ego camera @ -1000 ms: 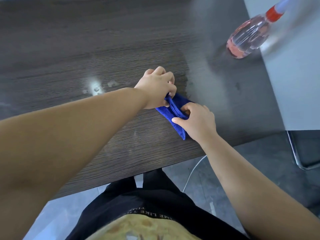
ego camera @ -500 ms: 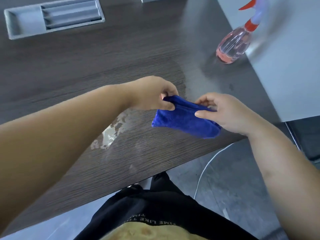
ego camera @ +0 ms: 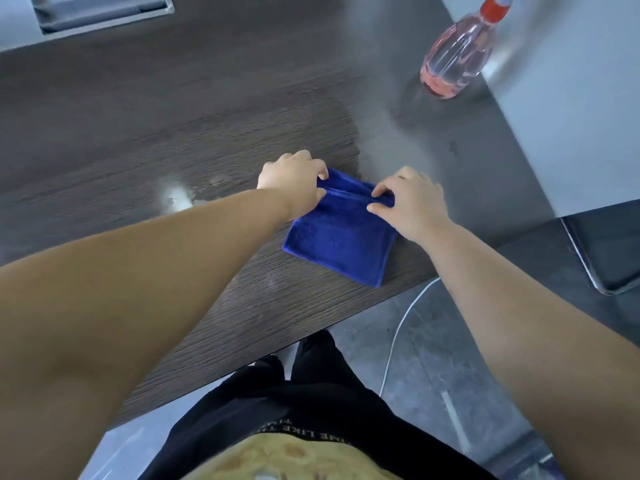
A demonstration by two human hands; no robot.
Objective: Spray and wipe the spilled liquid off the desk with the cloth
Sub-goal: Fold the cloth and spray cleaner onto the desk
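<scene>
A folded blue cloth (ego camera: 341,237) lies on the dark wood-grain desk (ego camera: 173,133) close to its front edge. My left hand (ego camera: 294,183) pinches the cloth's far left corner, and my right hand (ego camera: 410,199) pinches its far right corner along the fold. A small shiny patch of spilled liquid (ego camera: 176,197) sits on the desk to the left of the cloth. A clear spray bottle (ego camera: 455,62) with pink liquid and a red collar stands at the back right.
A grey recessed cable tray (ego camera: 100,12) is set into the desk at the back left. A pale panel (ego camera: 571,98) rises along the desk's right side. Below the front edge are grey floor, a white cable (ego camera: 398,334) and a chair leg (ego camera: 588,271).
The cloth was bunched on the desk, then lifted between both hands; now it lies flat and folded on the desk with both hands at its far edge.
</scene>
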